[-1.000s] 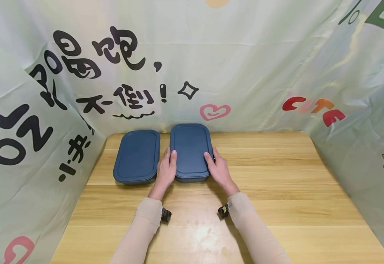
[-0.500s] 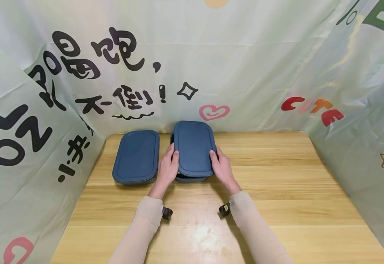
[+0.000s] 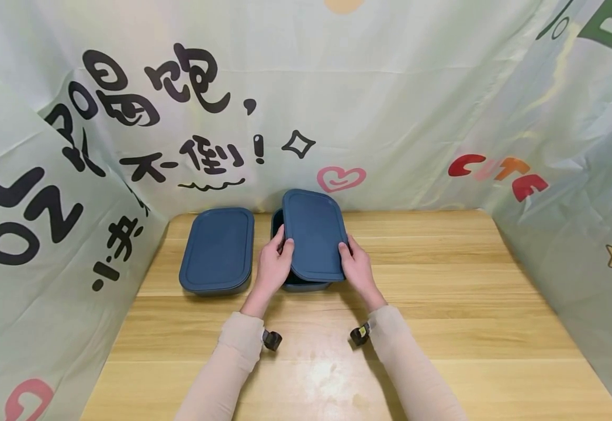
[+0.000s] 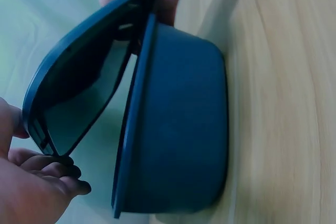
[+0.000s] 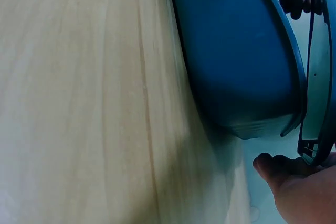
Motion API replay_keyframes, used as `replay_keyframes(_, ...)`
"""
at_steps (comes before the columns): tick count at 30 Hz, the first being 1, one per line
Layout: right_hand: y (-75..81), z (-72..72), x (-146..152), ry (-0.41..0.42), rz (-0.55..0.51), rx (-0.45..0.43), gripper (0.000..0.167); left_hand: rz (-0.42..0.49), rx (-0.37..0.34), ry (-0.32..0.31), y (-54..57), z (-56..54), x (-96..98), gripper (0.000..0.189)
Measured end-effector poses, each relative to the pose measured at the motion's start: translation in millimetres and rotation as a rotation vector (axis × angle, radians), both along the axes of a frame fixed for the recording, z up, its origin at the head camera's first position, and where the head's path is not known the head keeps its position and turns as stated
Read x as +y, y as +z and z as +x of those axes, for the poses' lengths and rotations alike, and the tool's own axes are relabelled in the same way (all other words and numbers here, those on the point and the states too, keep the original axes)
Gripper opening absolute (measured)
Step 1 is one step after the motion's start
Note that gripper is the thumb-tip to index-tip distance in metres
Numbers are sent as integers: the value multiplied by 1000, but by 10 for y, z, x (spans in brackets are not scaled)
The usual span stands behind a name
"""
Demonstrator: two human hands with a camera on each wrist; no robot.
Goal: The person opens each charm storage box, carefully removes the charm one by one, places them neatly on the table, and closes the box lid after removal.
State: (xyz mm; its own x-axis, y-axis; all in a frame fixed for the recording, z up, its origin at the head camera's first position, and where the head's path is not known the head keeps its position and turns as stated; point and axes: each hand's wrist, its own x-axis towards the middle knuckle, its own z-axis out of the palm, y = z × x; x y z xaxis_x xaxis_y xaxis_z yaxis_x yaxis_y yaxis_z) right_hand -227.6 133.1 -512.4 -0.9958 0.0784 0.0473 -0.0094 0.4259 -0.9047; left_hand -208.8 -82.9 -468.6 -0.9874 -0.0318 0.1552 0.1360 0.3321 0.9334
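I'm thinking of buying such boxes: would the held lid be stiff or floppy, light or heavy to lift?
The lid is probably stiff: tilted between the left hand and right hand, it shows no sag. It is likely light, being shallow beside the deep box. Its smooth top might be slippery.

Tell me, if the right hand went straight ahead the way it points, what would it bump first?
The lid, most likely: the right hand holds its edge and points forward and a bit inward. Past the lid, the curtain near the pink heart seems next, though depth is hard to judge.
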Motion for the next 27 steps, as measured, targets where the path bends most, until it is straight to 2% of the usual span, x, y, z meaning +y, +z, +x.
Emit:
replay_keyframes(3, -10, 9, 5, -6, -3, -6, 57, 57, -3, -1, 21, 1, 36, 54)
replay_keyframes(9, -31, 17, 0, -19, -13, -11, 57, 112, 7, 17, 45, 14, 100, 52)
replay_keyframes(16, -28, 26, -18, -11, -11, 0, 53, 234, 0, -7, 81, 16, 169, 51)
replay_keyframes(27, 21, 22, 34, -6, -3, -20, 54, 332, -26, 32, 153, 40, 310, 51)
